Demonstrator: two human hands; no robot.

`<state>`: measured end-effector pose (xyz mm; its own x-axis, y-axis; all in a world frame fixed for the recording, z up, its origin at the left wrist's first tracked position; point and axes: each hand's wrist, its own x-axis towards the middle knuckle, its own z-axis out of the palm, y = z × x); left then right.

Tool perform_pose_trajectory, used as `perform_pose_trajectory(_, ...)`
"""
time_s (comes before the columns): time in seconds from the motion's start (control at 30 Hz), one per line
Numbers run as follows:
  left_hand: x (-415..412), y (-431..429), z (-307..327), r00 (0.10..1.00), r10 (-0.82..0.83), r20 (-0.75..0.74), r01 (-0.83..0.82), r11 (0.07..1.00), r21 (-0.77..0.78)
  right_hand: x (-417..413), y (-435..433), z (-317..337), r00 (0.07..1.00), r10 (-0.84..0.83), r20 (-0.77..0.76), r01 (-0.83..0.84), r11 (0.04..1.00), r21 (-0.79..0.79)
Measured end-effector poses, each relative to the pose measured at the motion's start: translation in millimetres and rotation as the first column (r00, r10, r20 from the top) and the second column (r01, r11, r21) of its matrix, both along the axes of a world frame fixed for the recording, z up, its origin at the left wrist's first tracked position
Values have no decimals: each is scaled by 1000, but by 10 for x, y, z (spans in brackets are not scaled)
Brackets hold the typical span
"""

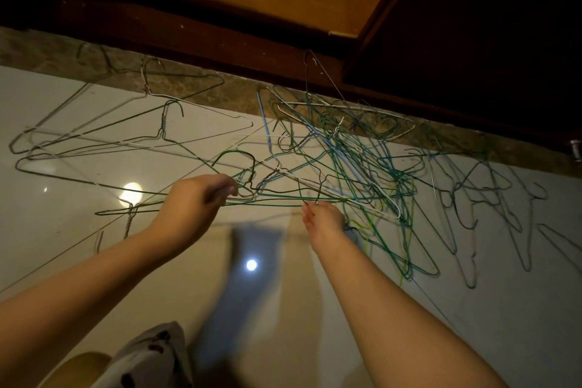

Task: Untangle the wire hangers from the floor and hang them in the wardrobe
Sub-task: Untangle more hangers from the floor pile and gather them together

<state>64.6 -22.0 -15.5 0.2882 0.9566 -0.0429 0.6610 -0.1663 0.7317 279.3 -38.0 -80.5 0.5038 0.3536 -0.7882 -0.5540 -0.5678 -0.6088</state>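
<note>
Mostly the view is pale glossy floor (504,324), with two lamp glares on it, one near the left hand and one nearer the person. Along the floor's far edge runs a mottled stone strip (220,91), and behind that stands the dark wooden wardrobe (220,38), its door (472,25) swung open at the far right.

Wire hangers lie spread across the floor's far half. The tangle (362,161), a dense knot of green, blue, white and grey wire, sits right of centre, reaching from the stone strip toward the person. Looser grey hangers (126,142) overlap on the left side, and more grey ones (488,198) lie by the right edge, blurred.

Both bare forearms reach forward from the near edge. The left hand (195,198) has its fingers curled round the green hanger (236,152) just below the hook, holding it above the floor; that hanger's long bar runs right, into the tangle. The right hand (324,220) has its fingertips bunched together on a strand at the tangle's near edge, where the green bar passes; which strand it pinches cannot be told.

A patterned cloth (151,356) shows at the near edge.
</note>
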Motion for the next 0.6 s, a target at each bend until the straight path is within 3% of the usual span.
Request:
perform_pose_trajectory(0.1,-11,-29,-6,996,-83,12,83,996,-25,-61,-1,58,983,-71,-171,91,990,112)
perform_pose_trajectory(0.17,-19,-51,-29,992,-126,30,127,992,-17,-107,12,58,990,-34,-140,51,992,119)
perform_pose_trajectory(0.27,-22,-71,-16,990,-114,80,116,993,-18,-110,-12,5,991,111,70,-115,992,50)
perform_pose_trajectory(0.33,-70,-63,-16,989,-108,97,113,992,-49,-111,-70,-2,941,258,218,-265,964,-1)
perform_pose_trajectory(0.47,-232,7,1,992,-86,96,92,994,-61,-33,-331,120,699,379,606,-372,917,-144)
perform_pose_trajectory(0.6,-294,33,60,989,-139,53,142,988,-57,124,-532,173,543,444,713,-448,871,-201)
